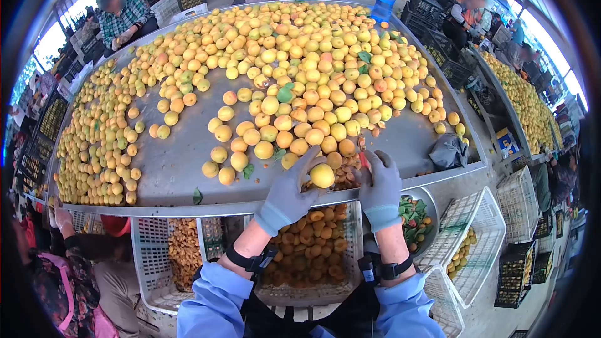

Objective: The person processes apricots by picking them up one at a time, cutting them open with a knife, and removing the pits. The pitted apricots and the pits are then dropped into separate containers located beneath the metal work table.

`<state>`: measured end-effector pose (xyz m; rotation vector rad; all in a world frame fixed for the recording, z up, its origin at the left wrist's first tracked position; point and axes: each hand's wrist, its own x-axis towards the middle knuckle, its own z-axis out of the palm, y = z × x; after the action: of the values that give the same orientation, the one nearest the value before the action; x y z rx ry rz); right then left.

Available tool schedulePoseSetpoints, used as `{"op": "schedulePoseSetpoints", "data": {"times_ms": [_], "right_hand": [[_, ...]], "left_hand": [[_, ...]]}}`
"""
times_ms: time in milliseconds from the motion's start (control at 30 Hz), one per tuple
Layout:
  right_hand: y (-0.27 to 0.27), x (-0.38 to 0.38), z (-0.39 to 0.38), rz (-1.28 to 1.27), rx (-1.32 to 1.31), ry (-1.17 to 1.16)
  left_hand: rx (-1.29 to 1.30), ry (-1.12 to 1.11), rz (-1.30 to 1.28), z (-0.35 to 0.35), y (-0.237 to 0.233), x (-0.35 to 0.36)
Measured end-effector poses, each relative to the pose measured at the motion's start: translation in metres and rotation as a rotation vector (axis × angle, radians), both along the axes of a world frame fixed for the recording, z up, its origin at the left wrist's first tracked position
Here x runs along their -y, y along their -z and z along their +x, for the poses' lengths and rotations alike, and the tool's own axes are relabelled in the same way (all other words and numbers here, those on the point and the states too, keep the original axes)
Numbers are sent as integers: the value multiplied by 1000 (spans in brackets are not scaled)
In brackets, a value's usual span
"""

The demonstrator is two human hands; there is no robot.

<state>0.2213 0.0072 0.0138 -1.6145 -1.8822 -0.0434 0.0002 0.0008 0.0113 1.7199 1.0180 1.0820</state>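
Observation:
My left hand (290, 189), in a grey glove, is closed around a yellow apricot (322, 176) at the table's near edge. Just to its right, my gloved right hand (379, 186) grips a small knife with a red handle (363, 159); its short blade points away from me. Between the hands lies a patch of brownish apricot scraps (346, 177). Loose apricots (314, 136) crowd the metal table (181, 178) just beyond my fingers. Below my wrists stands a crate of halved apricots (313, 244).
A crate of brown pieces (184, 253) stands at lower left, near a seated person (69, 281). At right are a metal bowl of leaves and fruit (432, 228) and white crates (488, 228). A dark bag (449, 151) and blue bottle (384, 3) rest on the table.

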Motion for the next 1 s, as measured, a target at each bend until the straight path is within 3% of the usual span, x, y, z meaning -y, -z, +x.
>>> {"op": "schedulePoseSetpoints", "data": {"times_ms": [67,133,167,233,267,333,400,533,600,700,767,1000], "right_hand": [[-3,3,-2,101,-31,-7],[-1,7,-9,-290,-695,-286],[-4,11,-10,-290,-698,-280],[-30,20,-18,-845,-1092,-306],[-29,21,-19,-789,-1127,-343],[-24,18,-18,-723,-1150,-375],[-16,17,-17,-655,-1176,-399],[-11,23,-27,-483,-1168,-465],[-12,23,-30,-412,-1107,-469],[-14,23,-28,-493,-1175,-465],[-11,20,-27,-392,-1026,-399],[2,19,-49,-137,-961,-183]], "left_hand": [[-15,22,22,2,-4,1],[-31,46,40,6,-5,1],[2,95,37,9,-5,1],[34,146,37,12,-10,2],[-26,127,104,12,-18,4],[-85,106,173,11,-21,6],[179,40,69,14,-16,9],[184,18,33,12,-5,7],[-24,-56,260,15,-2,7],[12,-73,171,15,0,7],[-19,-90,224,20,7,8],[-120,-138,243,37,10,22]]}}
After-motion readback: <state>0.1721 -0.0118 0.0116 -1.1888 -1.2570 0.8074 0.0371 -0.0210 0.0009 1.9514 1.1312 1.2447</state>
